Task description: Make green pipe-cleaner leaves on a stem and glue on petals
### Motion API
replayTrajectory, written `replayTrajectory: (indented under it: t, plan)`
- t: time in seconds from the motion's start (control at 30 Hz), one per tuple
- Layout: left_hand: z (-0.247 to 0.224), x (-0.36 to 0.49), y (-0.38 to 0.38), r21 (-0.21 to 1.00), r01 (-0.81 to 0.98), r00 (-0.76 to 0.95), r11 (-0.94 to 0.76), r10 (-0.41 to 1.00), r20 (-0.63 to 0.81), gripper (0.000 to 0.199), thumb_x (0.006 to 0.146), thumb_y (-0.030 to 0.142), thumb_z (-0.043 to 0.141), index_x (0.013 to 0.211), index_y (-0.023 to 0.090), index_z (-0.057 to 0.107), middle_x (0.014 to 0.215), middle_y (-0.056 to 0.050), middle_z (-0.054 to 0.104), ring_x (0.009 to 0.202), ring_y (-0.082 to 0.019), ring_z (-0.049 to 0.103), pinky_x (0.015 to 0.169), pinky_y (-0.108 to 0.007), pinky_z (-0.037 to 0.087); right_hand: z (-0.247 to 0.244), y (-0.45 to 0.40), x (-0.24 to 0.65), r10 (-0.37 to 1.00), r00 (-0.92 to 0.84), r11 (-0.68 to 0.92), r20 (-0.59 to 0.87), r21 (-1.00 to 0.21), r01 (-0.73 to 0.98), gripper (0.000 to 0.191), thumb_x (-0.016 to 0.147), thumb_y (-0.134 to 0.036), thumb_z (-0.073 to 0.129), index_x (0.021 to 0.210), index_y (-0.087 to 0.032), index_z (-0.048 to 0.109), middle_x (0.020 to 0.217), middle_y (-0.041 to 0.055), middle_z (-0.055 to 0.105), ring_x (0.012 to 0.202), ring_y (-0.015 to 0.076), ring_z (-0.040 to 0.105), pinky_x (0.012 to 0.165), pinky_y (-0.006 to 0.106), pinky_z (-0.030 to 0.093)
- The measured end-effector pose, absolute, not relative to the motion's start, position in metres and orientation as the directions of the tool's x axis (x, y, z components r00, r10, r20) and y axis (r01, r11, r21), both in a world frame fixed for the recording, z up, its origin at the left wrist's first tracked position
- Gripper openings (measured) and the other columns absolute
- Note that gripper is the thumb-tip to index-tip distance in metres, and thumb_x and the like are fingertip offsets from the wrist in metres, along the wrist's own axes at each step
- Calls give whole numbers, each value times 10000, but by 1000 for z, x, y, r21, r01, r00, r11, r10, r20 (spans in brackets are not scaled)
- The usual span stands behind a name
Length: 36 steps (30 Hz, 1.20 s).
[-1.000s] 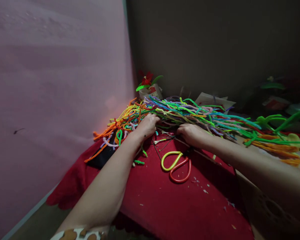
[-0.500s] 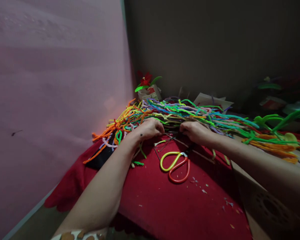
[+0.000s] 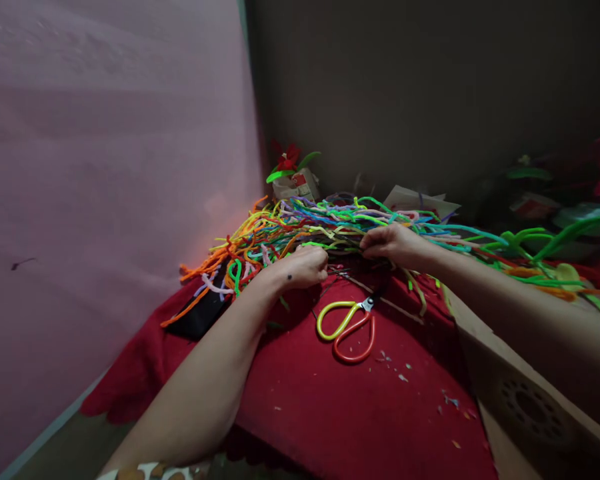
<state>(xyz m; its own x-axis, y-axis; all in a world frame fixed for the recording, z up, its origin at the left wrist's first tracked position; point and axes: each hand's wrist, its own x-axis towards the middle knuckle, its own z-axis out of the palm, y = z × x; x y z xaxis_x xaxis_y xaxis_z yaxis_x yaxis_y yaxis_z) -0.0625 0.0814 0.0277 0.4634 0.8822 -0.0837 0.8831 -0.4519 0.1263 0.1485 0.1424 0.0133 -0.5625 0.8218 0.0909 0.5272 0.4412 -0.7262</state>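
A long heap of colourful pipe cleaners (image 3: 325,220) lies across the far side of the red cloth (image 3: 300,413). At its near edge is my left hand (image 3: 307,265), curled closed; what its fingers hold is hidden. My right hand (image 3: 393,243) reaches into the front of the heap, thumb and fingers pinched on a pipe cleaner, only partly visible. Between and below the hands lie scissors (image 3: 354,332) with one yellow and one red handle loop, their blades pointing away into shadow. Thin wire-like pieces lie just beyond them.
Small scraps (image 3: 450,400) are scattered on the cloth at right. A dark flat object (image 3: 197,319) rests under the heap's left end. Behind stand a red flower (image 3: 287,158) and white papers (image 3: 420,200). A pink wall (image 3: 115,200) bounds the left; a cardboard piece (image 3: 530,407) lies right.
My right hand has risen from the cloth to the front of the pipe cleaner heap. My left hand has dropped slightly, staying closed. The whole view has shifted a little.
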Motion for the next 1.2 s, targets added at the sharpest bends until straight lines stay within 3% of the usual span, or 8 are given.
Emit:
replayTrajectory:
  t: [0.17, 0.37, 0.5, 0.7, 0.87, 0.97, 1.1, 1.2]
  plan:
    - [42, -66, 70, 153, 884, 449, -441, 893, -23, 184, 702, 147, 462, 733, 123, 641, 660, -46, 574, 608, -145, 471, 569, -272, 312, 14, 144, 148, 856, -516, 310, 35, -833, 458, 200, 584, -318, 649, 727, -180, 626, 598, -29, 575, 536, 113, 484, 557, 253, 380]
    - [42, -72, 72, 220, 854, 436, -472, 879, 193, 170, 714, 120, 474, 772, 155, 630, 667, -23, 578, 599, -126, 470, 588, -257, 329, 9, 145, 145, 843, -536, 378, 49, -761, 526, 172, 602, -288, 626, 721, -170, 663, 591, -26, 587, 533, 116, 489, 538, 251, 371]
    - [49, -76, 71, 473, 748, 430, -466, 883, 191, 174, 682, 119, 540, 823, 154, 635, 705, -7, 616, 635, -116, 526, 590, -222, 372, 6, 144, 144, 851, -522, 396, 60, -727, 561, 117, 615, -221, 617, 701, -173, 680, 556, -31, 583, 513, 118, 475, 527, 254, 362]
    - [66, -80, 60, 813, 494, 444, -310, 893, 71, 98, 708, 157, 544, 708, 131, 639, 562, 14, 594, 509, -83, 520, 515, -196, 381, 13, 133, 140, 850, -520, 400, 79, -738, 542, 135, 674, -181, 594, 740, -187, 712, 687, 5, 678, 640, 150, 574, 650, 267, 438]
    - [63, -72, 59, 898, 374, 425, -232, 904, 56, 57, 688, 132, 586, 693, 118, 641, 574, 1, 610, 505, -76, 525, 530, -205, 409, 27, 104, 140, 837, -546, 187, -32, -921, 342, 172, 741, -303, 586, 801, -175, 685, 716, 34, 688, 606, 134, 591, 604, 266, 467]
    - [58, -68, 58, 959, 226, 398, -170, 915, 69, 101, 693, 141, 625, 788, 109, 629, 624, -17, 636, 564, -96, 579, 578, -221, 444, 29, 85, 143, 851, -523, 130, -50, -945, 301, 147, 675, -276, 652, 754, -154, 677, 596, 19, 649, 504, 107, 539, 512, 238, 426]
    - [50, -57, 54, 988, -122, 462, -98, 875, 144, 421, 664, 127, 688, 1069, 143, 573, 808, -45, 672, 745, -150, 648, 712, -279, 479, 25, 61, 152, 900, -436, 49, -9, -991, 121, 144, 660, -283, 668, 709, -150, 648, 537, -9, 607, 435, 73, 480, 445, 211, 359]
    - [39, -40, 51, 983, -179, 533, -41, 836, 132, 330, 690, 160, 687, 1014, 127, 632, 775, -31, 653, 643, -97, 615, 672, -238, 466, 23, 42, 159, 896, -444, -21, -16, -1000, -6, 184, 668, -313, 682, 732, -146, 641, 565, -9, 613, 438, 71, 498, 450, 211, 363]
